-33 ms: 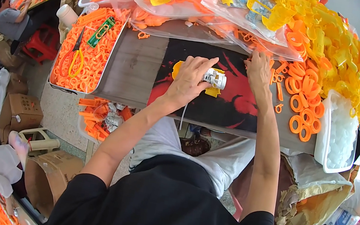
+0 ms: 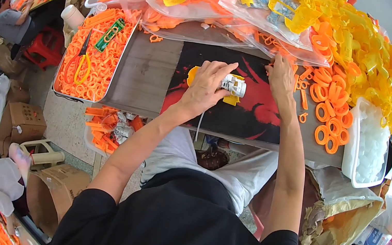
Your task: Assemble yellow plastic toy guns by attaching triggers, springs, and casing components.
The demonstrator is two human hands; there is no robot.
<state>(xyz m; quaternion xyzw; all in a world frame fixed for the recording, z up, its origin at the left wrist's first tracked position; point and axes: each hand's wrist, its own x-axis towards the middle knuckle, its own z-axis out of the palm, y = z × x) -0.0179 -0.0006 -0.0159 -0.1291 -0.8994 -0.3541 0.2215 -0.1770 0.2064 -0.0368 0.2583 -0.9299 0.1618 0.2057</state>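
My left hand [image 2: 206,83] is closed around a white cylindrical mechanism [image 2: 234,86] and a yellow plastic shell [image 2: 232,100] lying beneath it. Both rest on a black and red mat [image 2: 254,117]; the palm hides much of the shell. A thin pale strand [image 2: 199,127] hangs below this hand over the mat's near edge. At the mat's far right corner, my right hand [image 2: 282,80] has its fingers bent down beside small orange parts [image 2: 307,74] and the edge of a clear plastic bag [image 2: 302,53]. Its fingertips are partly hidden, so whatever they pinch cannot be made out.
Left stands a tray [image 2: 123,65] of orange pieces, with yellow-handled scissors [image 2: 81,63] and a green tool [image 2: 110,35] on top. Orange rings [image 2: 334,127], a yellow parts heap [image 2: 374,64] and a white bin [image 2: 353,150] of translucent pieces lie right. Other people sit left.
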